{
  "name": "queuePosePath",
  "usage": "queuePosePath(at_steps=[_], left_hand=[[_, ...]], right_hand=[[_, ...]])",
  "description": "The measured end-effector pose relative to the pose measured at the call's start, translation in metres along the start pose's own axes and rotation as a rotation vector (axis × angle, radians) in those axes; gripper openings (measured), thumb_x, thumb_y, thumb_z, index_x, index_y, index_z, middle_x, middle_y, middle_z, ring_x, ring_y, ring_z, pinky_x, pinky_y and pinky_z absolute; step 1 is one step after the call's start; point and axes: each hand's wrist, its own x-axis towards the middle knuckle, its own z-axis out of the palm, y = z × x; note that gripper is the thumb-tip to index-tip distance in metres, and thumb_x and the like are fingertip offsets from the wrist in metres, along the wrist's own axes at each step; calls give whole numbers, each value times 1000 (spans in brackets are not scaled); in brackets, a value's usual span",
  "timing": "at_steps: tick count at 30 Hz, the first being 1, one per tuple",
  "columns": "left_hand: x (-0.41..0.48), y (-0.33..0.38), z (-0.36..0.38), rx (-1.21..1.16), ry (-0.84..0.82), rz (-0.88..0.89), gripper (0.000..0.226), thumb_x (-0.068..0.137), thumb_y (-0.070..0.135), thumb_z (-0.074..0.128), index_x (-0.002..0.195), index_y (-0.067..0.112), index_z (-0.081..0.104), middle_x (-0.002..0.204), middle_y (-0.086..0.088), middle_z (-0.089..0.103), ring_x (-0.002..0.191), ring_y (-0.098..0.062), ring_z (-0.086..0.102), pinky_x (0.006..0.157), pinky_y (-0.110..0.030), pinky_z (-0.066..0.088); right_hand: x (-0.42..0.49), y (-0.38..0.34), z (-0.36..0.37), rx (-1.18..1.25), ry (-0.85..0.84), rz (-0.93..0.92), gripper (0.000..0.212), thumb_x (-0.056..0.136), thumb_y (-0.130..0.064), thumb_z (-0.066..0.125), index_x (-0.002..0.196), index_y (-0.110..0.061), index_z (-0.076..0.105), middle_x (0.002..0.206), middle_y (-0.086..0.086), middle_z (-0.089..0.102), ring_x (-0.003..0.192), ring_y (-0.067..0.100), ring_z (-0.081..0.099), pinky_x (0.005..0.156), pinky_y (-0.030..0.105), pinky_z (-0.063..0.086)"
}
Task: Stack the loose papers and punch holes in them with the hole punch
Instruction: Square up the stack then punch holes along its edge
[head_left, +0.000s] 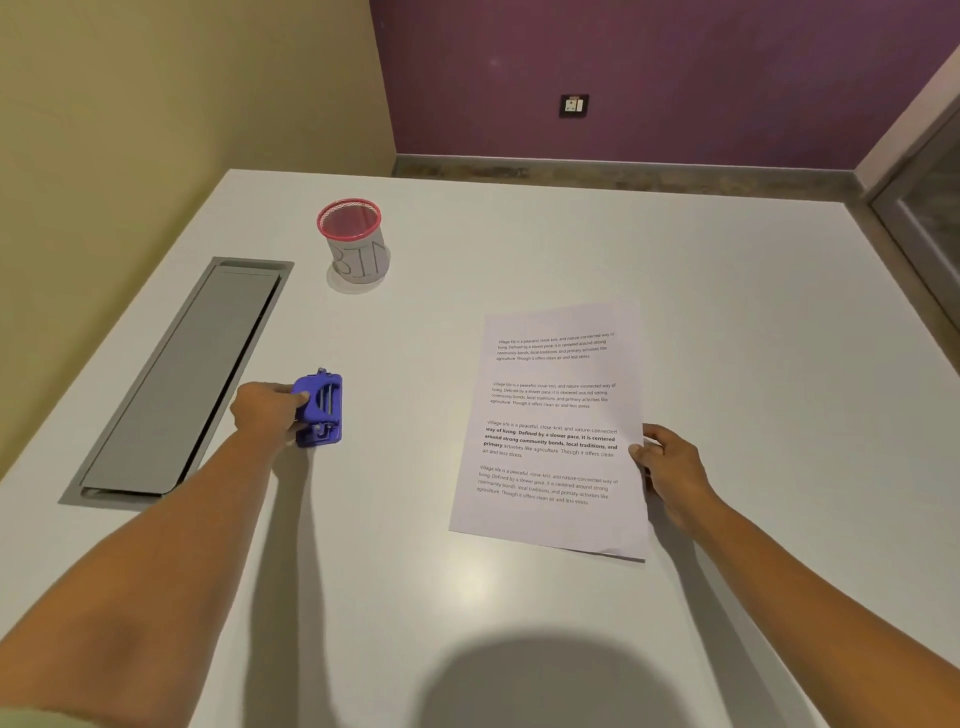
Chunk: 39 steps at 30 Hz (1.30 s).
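The left hand (267, 410) covers the left side of the hole punch (322, 410). Its thumb curls over the near top edge, and the other fingers are hidden behind the body, so the grip shows only in part. The right hand (672, 467) pinches the right edge of the papers (550, 431), thumb on top, while its other fingers are tucked under the sheet and out of sight. How many sheets lie in the stack cannot be told; only a dark line shows along the near edge. Both forearms are cut off by the lower border.

The hole punch is blue plastic with grey metal parts in its face. It sits at about 9 o'clock from the middle of the white table (727, 291), and whether it lies flat or is tipped up is unclear. The papers are at about 3 o'clock, white, printed with four short blocks of text, the third partly bold, and their right edge is lifted slightly.

At 11 o'clock stands a red-rimmed mesh cup (353, 244) with a paper label; the lettering is faint. A grey cable flap (176, 379) runs along the left edge.
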Motion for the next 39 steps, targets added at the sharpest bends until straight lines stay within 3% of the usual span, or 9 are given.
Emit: queuePosePath(at_steps=[2, 6, 9, 15, 21, 27, 30, 33, 39], left_hand=[[-4, 3, 3, -110, -61, -15, 22, 83, -4, 62, 105, -7, 59, 100, -23, 60, 66, -26, 60, 44, -25, 55], [-13, 12, 13, -114, -88, 22, 15, 81, -6, 63, 73, 4, 55, 95, -15, 56, 66, -23, 58, 55, -28, 56], [-19, 16, 21, -49, -84, 91, 15, 79, -4, 65, 81, 6, 55, 98, -11, 53, 81, -28, 57, 42, -19, 51], [-22, 16, 30, 82, -79, 71, 24, 80, 2, 66, 66, 12, 49, 93, -15, 55, 83, -30, 55, 86, -47, 53], [-28, 16, 33, 233, -117, 130, 21, 80, 10, 68, 67, 6, 52, 89, -15, 58, 80, -27, 51, 74, -33, 41], [-33, 21, 40, 163, -155, 116, 29, 85, 8, 63, 64, 10, 43, 93, -17, 55, 85, -30, 54, 88, -46, 49], [-36, 23, 46, 110, -194, 122, 30, 87, 8, 60, 63, 11, 42, 86, -16, 55, 80, -28, 56, 78, -39, 49], [-45, 26, 53, -12, -305, 82, 28, 90, 11, 58, 66, 12, 43, 70, -8, 53, 45, -11, 60, 49, -22, 48], [-64, 27, 71, -192, -469, 22, 5, 91, 10, 55, 85, 9, 54, 76, -10, 58, 36, -6, 58, 56, -28, 48]], right_hand=[[0, -1, 1, -5, -2, -9, 31, 91, -2, 49, 121, -8, 56, 115, 14, 65, 88, 25, 59, 79, 33, 45], [0, -2, -1, 16, -14, -19, 31, 91, -2, 49, 122, -8, 55, 118, 16, 64, 89, 26, 59, 80, 34, 44], [-1, -2, -4, 21, -18, -23, 32, 91, -2, 50, 122, -8, 55, 118, 16, 64, 89, 26, 59, 80, 34, 44], [-2, -2, -10, 34, -22, -30, 33, 91, -3, 51, 124, -8, 54, 119, 17, 64, 91, 26, 59, 82, 34, 45], [-3, -4, -14, 66, -31, -25, 33, 91, -2, 50, 123, -8, 54, 110, 13, 65, 81, 22, 59, 67, 24, 45], [-1, -1, -18, 96, -52, -17, 34, 91, -2, 51, 125, -7, 53, 112, 16, 65, 84, 25, 61, 74, 28, 48], [-2, -2, -19, 131, -84, -12, 32, 92, -1, 50, 122, -8, 53, 99, 9, 66, 72, 14, 65, 61, 19, 50], [-2, -6, -21, 170, -133, -10, 30, 92, 0, 49, 120, -9, 53, 90, 3, 67, 60, 3, 67, 52, 12, 51], [-2, -11, -24, 203, -198, -11, 26, 92, 0, 49, 115, -12, 55, 76, -5, 72, 57, 1, 67, 50, 11, 49]])
